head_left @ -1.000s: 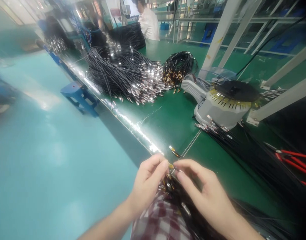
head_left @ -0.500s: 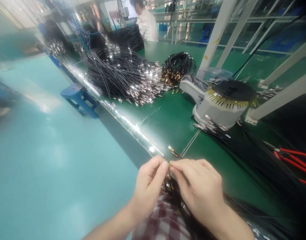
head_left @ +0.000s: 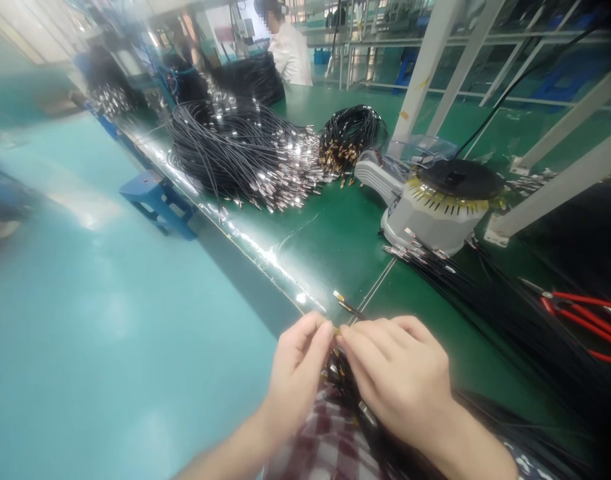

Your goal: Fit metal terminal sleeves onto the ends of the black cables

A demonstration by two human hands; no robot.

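Observation:
Both my hands meet at the table's near edge, thumbs and fingertips pinched together. Between them shows a small yellowish piece (head_left: 337, 331) that looks like tape; most of it is covered by my fingers. My left hand (head_left: 301, 363) grips its left side and my right hand (head_left: 402, 373) its right side. Just beyond my fingers lies a black cable end (head_left: 346, 305) with a silver tip and a yellow band. Below and between my hands hangs a bunch of black cables (head_left: 341, 373) with metal connectors, partly over my checked clothing.
A grey round tape dispenser (head_left: 430, 213) with yellow tabs stands ahead right on the green table (head_left: 330, 240). Large coils of black cables (head_left: 225, 147) and a smaller coil (head_left: 352, 130) lie farther back. Red-handled pliers (head_left: 585, 317) rest right. A person (head_left: 291, 57) sits beyond.
My right hand has turned slightly, its fingers closer together around the small yellowish piece. The left hand stays almost in place. The view has shifted a little.

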